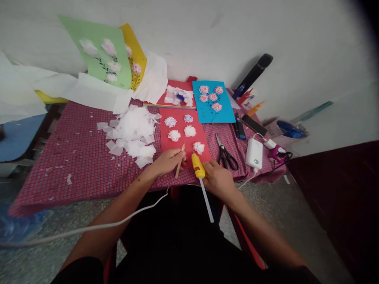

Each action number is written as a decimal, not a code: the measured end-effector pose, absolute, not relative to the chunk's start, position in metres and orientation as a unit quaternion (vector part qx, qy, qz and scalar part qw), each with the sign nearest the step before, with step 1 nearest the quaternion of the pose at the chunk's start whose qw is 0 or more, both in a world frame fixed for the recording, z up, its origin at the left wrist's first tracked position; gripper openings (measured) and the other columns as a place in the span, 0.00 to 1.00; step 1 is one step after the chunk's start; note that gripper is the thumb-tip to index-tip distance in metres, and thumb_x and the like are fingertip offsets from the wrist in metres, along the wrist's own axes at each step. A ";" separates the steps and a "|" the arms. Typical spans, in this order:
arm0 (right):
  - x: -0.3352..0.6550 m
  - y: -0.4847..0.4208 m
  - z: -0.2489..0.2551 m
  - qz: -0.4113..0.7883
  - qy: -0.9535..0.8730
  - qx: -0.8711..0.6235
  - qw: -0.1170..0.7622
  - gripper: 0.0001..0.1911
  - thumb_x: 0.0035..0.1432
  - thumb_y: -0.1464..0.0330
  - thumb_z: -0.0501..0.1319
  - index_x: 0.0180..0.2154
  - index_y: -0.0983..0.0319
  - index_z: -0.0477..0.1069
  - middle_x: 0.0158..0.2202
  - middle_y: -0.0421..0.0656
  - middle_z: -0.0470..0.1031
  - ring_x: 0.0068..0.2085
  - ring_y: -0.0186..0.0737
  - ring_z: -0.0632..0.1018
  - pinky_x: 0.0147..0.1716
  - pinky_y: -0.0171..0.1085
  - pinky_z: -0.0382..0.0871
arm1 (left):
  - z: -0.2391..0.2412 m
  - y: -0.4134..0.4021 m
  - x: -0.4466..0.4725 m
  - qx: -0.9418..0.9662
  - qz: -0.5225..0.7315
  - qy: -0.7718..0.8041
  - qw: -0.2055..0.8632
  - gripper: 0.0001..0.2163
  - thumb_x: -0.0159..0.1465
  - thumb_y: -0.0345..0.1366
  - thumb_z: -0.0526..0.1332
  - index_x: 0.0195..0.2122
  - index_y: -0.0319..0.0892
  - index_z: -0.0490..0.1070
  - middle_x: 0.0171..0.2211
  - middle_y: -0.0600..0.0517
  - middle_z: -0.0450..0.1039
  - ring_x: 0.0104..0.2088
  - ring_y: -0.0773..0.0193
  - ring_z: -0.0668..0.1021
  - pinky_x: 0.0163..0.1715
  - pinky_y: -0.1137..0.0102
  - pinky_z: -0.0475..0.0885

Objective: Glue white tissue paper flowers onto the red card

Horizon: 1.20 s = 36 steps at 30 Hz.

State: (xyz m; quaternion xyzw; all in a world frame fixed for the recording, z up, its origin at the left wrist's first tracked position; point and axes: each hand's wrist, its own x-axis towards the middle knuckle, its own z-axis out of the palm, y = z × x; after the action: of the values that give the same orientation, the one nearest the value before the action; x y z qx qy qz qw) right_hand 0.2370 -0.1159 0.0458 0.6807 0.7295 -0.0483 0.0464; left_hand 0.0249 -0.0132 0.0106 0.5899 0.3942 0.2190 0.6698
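The left hand point(168, 162) is closed around a slim wooden pencil point(178, 167), its tip near the far edge of the hand, while the right hand point(218, 180) grips a yellow hot glue gun point(197, 165) by its body, with a long white glue stick point(206, 200) pointing back toward the person. Both sit at the near edge of a red card point(180, 136) bearing white tissue-paper flowers point(198, 148). The gun looks light and best held by its body; the stiff, slender stick seems prone to bending, and the flowers look soft and easily crushed.
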 end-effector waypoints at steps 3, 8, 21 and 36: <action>0.237 -0.116 0.045 -0.049 0.721 0.689 0.051 0.14 0.69 0.59 0.56 0.47 0.59 0.73 0.43 0.45 0.77 0.35 0.40 0.78 0.28 0.38 0.53 | 0.010 -0.013 0.025 0.585 0.219 0.397 0.672 0.16 0.71 0.48 0.56 0.37 0.39 0.71 0.33 0.46 0.79 0.31 0.60 0.83 0.29 0.68 0.78; 0.238 -0.112 0.045 -0.048 0.714 0.697 0.056 0.13 0.68 0.60 0.57 0.48 0.60 0.73 0.44 0.46 0.77 0.35 0.40 0.78 0.28 0.37 0.54 | 0.012 -0.013 0.025 0.582 0.222 0.404 0.670 0.17 0.70 0.49 0.57 0.37 0.39 0.72 0.34 0.47 0.78 0.29 0.61 0.82 0.27 0.69 0.77; 0.239 -0.107 0.043 -0.055 0.713 0.696 0.064 0.12 0.69 0.62 0.56 0.43 0.63 0.73 0.45 0.50 0.78 0.38 0.43 0.80 0.32 0.37 0.62 | 0.010 -0.013 0.026 0.573 0.213 0.403 0.681 0.16 0.70 0.49 0.58 0.37 0.40 0.71 0.33 0.47 0.78 0.29 0.61 0.82 0.27 0.69 0.77; 0.239 -0.107 0.044 -0.059 0.707 0.701 0.071 0.13 0.70 0.62 0.57 0.42 0.64 0.75 0.42 0.50 0.79 0.38 0.44 0.81 0.33 0.37 0.63 | 0.010 -0.013 0.026 0.584 0.220 0.400 0.671 0.15 0.72 0.45 0.56 0.37 0.39 0.72 0.36 0.46 0.78 0.30 0.63 0.82 0.30 0.69 0.77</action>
State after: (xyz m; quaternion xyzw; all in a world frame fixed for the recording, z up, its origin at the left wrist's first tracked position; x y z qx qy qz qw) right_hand 0.2389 -0.1067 0.0442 0.7007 0.7074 -0.0593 0.0711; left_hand 0.0255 -0.0131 0.0102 0.5840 0.4005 0.2202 0.6709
